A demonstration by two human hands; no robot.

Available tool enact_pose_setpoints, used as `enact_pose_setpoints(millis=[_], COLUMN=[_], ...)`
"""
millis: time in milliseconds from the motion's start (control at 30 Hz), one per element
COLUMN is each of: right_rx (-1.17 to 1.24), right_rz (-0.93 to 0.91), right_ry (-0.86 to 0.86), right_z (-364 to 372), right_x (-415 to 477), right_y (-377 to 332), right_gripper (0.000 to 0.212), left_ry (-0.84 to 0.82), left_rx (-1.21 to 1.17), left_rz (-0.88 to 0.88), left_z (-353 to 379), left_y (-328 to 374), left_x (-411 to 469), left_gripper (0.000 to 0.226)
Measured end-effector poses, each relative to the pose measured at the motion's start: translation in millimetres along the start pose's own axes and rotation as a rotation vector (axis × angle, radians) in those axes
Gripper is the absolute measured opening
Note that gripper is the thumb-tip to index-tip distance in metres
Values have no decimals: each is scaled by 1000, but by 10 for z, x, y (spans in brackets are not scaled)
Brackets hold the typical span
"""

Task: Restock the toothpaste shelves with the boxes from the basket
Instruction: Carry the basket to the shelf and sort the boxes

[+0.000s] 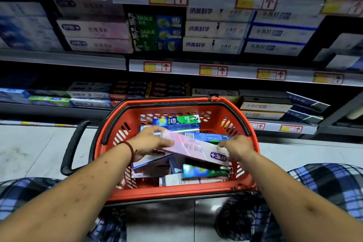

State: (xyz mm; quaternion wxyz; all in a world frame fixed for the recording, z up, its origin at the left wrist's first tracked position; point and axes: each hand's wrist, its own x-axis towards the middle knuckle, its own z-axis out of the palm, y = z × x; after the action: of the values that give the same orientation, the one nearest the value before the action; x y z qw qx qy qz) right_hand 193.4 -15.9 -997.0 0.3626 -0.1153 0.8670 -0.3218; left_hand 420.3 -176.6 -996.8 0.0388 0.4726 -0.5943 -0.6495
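Note:
A red plastic basket [220,190] stands on the floor in front of me, filled with several toothpaste boxes. A long pink box [194,148] lies tilted over the pile. My left hand [151,141] grips its far left end. My right hand [238,146] grips its near right end. A green and blue Darlie box [176,121] lies at the back of the basket, and another green and blue box [204,171] lies near the front. Matching pink boxes [94,30] are stacked on the middle shelf at the left.
Shelves of toothpaste boxes fill the view ahead: Darlie boxes [155,32] in the middle, white boxes [214,29] to their right. The lowest shelf [275,126] sits just behind the basket. The basket's black handle [72,147] hangs to its left. My plaid-clad knees flank the basket.

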Motion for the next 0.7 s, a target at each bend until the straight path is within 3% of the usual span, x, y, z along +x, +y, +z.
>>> enact_pose_setpoints(millis=[133,200,267,333,567,700], right_rx=[370,485,571,618,768,829], right_rz=[-9,-43,-82,-113,-209,-223], right_ry=[-48,-73,-106,-169,-394,-484], right_z=[19,29,51,90,247,306], right_x=[-27,-59,-94,-123,-277,-361], right_y=[-189,-313,-417,-496,-735,-805], right_gripper=[13,15,8,15,36,44], left_ry=[263,297,305,291,302,184], left_rx=[-292,-415,-570,-671,-596,-462], left_rz=[136,184,213,242,278,196], left_z=[0,6,28,57,165,146], left_y=[218,315,402,475,507,550], left_x=[62,73,70,81,144,78], left_gripper=[51,51,33,35,62,68])
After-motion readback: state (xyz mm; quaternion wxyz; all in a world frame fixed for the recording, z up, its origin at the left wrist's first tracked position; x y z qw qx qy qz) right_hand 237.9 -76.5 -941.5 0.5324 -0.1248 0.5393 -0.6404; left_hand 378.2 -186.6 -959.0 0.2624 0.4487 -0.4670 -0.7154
